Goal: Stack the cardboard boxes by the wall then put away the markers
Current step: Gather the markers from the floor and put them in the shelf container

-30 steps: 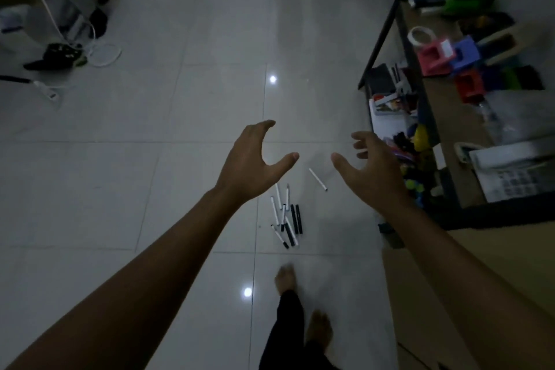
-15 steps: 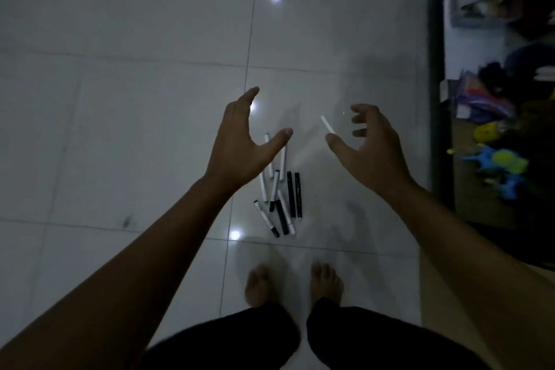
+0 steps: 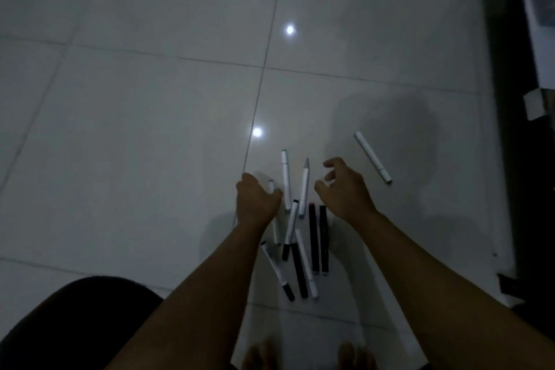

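Several black and white markers (image 3: 303, 228) lie in a loose pile on the pale tiled floor. One white marker (image 3: 372, 157) lies apart, up and to the right of the pile. My left hand (image 3: 256, 200) hangs low over the pile's left side, fingers curled down onto a white marker, though a grip on it is not visible. My right hand (image 3: 345, 189) hovers over the pile's right side, fingers apart and bent, holding nothing. No cardboard boxes are in view.
A dark shelf frame (image 3: 507, 129) runs down the right edge with pale items behind it. My bare feet (image 3: 309, 356) and a dark-clothed knee (image 3: 75, 324) are at the bottom. Open floor tiles (image 3: 135, 129) stretch to the left and ahead.
The view has tilted down and dropped closer to the floor. Both hands have lowered from mid-air onto the marker pile, with the left now touching it.
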